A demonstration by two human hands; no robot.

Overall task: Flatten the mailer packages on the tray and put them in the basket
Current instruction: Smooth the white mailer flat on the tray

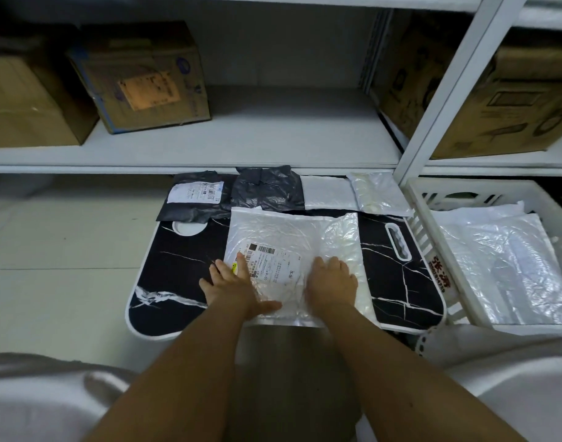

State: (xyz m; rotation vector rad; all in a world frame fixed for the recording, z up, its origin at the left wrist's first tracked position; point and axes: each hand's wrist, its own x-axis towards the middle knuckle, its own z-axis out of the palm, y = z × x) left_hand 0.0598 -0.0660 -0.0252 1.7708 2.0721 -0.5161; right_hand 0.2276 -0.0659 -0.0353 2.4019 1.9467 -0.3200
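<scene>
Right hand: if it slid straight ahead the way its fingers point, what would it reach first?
The right hand would cross the white mailer it presses, then probably reach the small white mailer at the tray's far edge, though depth is unclear.

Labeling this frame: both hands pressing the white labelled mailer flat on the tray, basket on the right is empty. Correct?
Not quite. The head view shows the basket already holding white mailers. The rest stands: left hand and right hand press the white labelled mailer flat on the tray.
</scene>
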